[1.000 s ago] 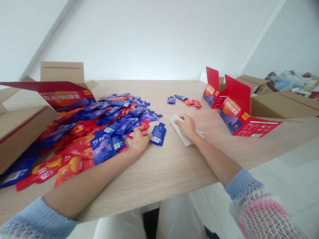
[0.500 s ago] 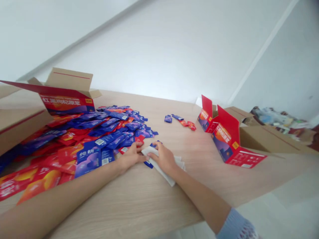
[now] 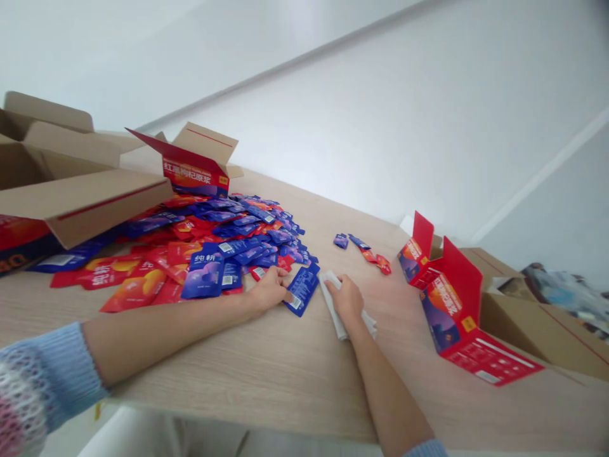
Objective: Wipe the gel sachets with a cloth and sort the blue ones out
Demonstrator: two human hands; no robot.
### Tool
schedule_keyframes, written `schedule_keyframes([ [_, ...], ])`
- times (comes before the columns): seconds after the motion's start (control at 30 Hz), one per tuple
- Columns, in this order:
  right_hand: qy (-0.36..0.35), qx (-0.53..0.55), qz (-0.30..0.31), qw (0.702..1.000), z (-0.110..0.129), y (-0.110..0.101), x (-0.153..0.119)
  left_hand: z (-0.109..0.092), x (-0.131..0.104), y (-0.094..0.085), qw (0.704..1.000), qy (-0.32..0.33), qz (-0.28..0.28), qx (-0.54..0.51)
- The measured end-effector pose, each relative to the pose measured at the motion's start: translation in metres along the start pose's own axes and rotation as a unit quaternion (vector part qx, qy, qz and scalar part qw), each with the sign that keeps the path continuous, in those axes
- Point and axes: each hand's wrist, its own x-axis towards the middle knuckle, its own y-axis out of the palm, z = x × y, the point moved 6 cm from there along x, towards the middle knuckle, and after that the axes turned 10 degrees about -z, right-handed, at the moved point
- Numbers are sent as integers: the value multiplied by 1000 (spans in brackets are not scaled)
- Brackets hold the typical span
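While the right hand point(image 3: 346, 298) is gripping a white cloth point(image 3: 331, 307), the left hand point(image 3: 269, 289) is touching a blue pouch point(image 3: 304, 287), whether pinching I cannot tell; the pouch is lying right of the pile point(image 3: 248, 245).

Blue, red and a pale wood-grained table point(image 3: 266, 387)
We see purple-patterned blue pouches point(image 3: 204, 276) and orange-patterned red pouches point(image 3: 137, 285) at nine o'clock, a white cloth point(image 3: 335, 317) at five, red-and-tan boxes point(image 3: 447, 311) at four.

Blue pouch point(image 3: 303, 289): flat, barcode up, neck pointing away, left fingers point(image 3: 288, 296) at its edge
White cloth point(image 3: 336, 318): folded, slightly rumpled, under right fingers point(image 3: 333, 289)
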Motion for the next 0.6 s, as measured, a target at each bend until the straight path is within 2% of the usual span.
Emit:
schedule_keyframes([
  [0.17, -17, 51, -18, 998, -6, -2, 0, -2, -2, 0, 996, 66, -52, -24],
  [0.23, -20, 106, -59, 992, -7, -10, -1, -7, -6, -3, 989, 127, -76, 12],
  [0.3, -26, 185, -121, 975, -7, -23, -3, -17, -15, -7, 966, 217, -102, 95],
  [0.37, -35, 268, -194, 943, -6, -42, -8, -30, -28, -8, 921, 311, -115, 202],
  [0.47, -41, 353, -298, 886, -3, -69, -20, -44, -45, -1, 828, 433, -105, 340],
  [0.53, -44, 377, -338, 862, 1, -82, -28, -48, -51, 8, 766, 491, -91, 403],
  [0.6, -55, 388, -346, 853, 6, -88, -34, -48, -52, 16, 714, 518, -86, 462],
])
